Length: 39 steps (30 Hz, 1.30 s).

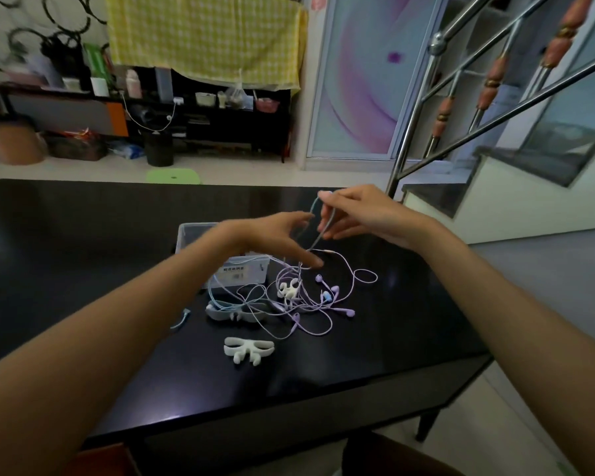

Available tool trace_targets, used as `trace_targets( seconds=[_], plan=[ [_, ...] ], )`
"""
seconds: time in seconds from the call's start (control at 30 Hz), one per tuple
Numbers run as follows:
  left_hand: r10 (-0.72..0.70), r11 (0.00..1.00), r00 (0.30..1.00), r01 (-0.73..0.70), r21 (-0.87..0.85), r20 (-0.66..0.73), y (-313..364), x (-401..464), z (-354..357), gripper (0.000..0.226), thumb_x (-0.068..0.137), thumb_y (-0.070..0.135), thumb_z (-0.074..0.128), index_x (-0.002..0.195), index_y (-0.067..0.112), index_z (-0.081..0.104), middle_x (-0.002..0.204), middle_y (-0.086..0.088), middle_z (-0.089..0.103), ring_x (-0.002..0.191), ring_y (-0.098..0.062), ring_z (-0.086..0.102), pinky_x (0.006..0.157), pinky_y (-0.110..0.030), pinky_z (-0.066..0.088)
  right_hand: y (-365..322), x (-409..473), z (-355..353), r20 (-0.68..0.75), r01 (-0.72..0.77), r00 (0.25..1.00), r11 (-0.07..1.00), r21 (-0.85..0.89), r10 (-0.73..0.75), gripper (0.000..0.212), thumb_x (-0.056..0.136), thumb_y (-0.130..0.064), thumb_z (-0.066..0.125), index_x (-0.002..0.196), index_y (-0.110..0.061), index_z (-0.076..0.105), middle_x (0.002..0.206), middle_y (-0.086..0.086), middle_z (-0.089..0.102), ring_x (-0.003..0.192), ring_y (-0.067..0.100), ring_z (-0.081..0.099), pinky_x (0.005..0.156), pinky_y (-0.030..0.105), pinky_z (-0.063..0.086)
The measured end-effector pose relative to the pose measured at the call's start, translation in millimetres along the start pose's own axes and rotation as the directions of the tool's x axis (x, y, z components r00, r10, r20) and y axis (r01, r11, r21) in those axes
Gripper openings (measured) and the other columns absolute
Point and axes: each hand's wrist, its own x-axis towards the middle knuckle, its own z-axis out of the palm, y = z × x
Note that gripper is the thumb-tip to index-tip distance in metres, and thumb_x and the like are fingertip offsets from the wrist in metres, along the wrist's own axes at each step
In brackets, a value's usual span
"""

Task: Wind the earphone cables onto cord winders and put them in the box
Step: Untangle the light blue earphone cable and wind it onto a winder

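pinching a blue-grey cable (318, 219) between fingertips, the right hand (361, 214) lifts it above the black bench (83, 235), its grip grasping the raised loop, while the left hand (272, 237) hovers just beside it with fingers spread and released, holding nothing. below them a tangle of lilac and blue earphone cables (306, 297) lies beside the clear box (227, 266), with a small white winder (287, 289) inside the tangle, a grey winder (236, 312) under its edge and a white winder (248, 349) lying apart nearer the person.
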Motion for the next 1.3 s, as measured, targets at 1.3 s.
trace_targets(
  seconds=[1.3],
  plan=[
    [-0.129, 0.988, 0.95, 0.147, 0.041, -0.285, -109, -18, 22, 0.033, 0.098, 0.033, 0.044, 0.074, 0.018, 0.061, 0.068, -0.004, 0.05, 0.061, -0.017, 0.046, 0.058, -0.027, 0.038, 135, 27, -13, 0.091, -0.201, 0.948, 0.795, -0.573, 0.306, 0.024, 0.083, -0.001, 0.063, 0.105, -0.008, 0.065, 0.129, -0.007, 0.054, 0.097, 0.002, 0.056, 0.077, 0.016, 0.047]
  ],
)
